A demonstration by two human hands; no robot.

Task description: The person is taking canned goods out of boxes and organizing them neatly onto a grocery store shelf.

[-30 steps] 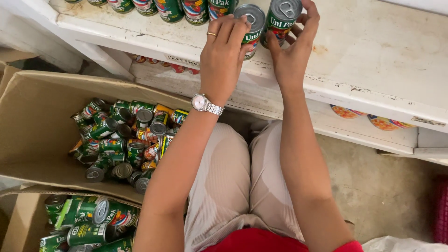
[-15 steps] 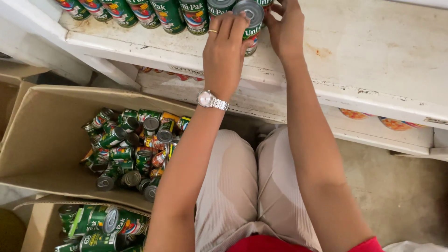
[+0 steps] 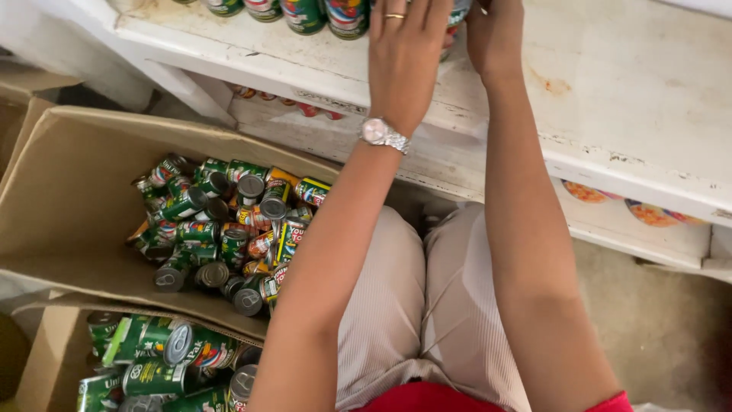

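Item: cans (image 3: 457, 15) being set on a white shelf (image 3: 610, 99), top edge of view. Change noted: a second ago both hands held two cans plainly in view above the shelf's front; the hands have since moved deeper and up, so the cans are now almost wholly hidden, only a sliver showing between the hands at the frame's top. Judged meaning: the cans are close to their place at the end of the can row (image 3: 305, 11) along the shelf's back, placing nearly done. Left hand (image 3: 404, 61): flat-backed, fingers curled forward over a can, ring and wristwatch (image 3: 383, 133) showing; appears closed on it. Right hand (image 3: 496, 34): wrapped about the neighbouring can, fingertips cut off by the frame; grip cannot be told for sure. Orientation: earlier upright, lids up, long axis vertical; now too hidden to confirm. Below left: open box (image 3: 69, 198) of loose cans lying every way; a second box (image 3: 53, 358) nearer, cans on their sides.
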